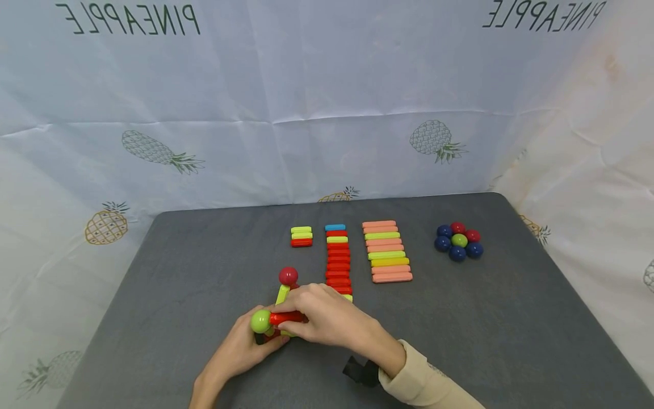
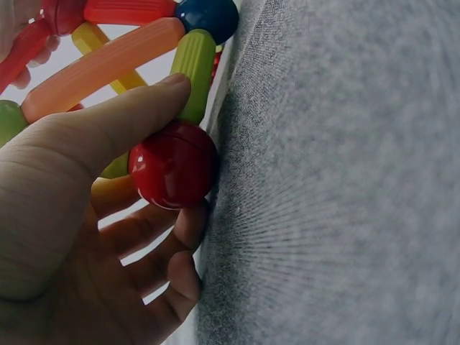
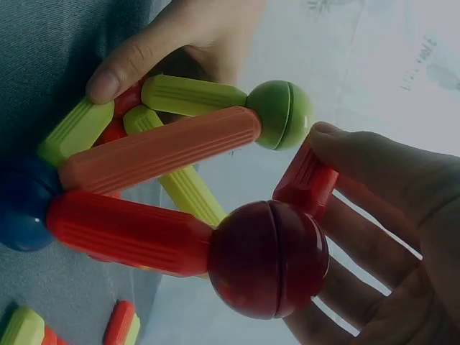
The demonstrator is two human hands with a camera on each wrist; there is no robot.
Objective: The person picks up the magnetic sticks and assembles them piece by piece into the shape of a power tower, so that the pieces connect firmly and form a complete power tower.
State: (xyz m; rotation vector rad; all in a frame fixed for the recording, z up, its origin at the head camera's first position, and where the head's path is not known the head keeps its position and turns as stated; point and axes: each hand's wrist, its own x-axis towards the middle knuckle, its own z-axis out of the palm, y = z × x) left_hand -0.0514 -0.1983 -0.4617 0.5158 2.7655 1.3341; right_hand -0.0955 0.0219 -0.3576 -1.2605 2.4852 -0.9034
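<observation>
A frame of magnetic rods and balls stands on the dark table in front of me. My left hand [image 1: 244, 347] grips its base; in the left wrist view the thumb lies on a green rod [image 2: 196, 68] beside a glossy red ball [image 2: 175, 165]. My right hand [image 1: 329, 315] pinches a short red rod [image 1: 286, 318] at the top. That rod [image 3: 305, 176] spans between a green ball [image 3: 279, 115] and a dark red ball [image 3: 267, 259]. An orange-pink rod [image 3: 162, 149] and a longer red rod [image 3: 129, 231] lead to a blue ball [image 3: 27, 205].
Beyond the hands lie a short stack of rods [image 1: 301, 236], a mostly red column [image 1: 338, 260] and an orange-pink and yellow column [image 1: 388, 251]. A cluster of balls [image 1: 458, 241] sits at the right. A pineapple-print cloth [image 1: 306, 85] hangs behind the table [image 1: 485, 329].
</observation>
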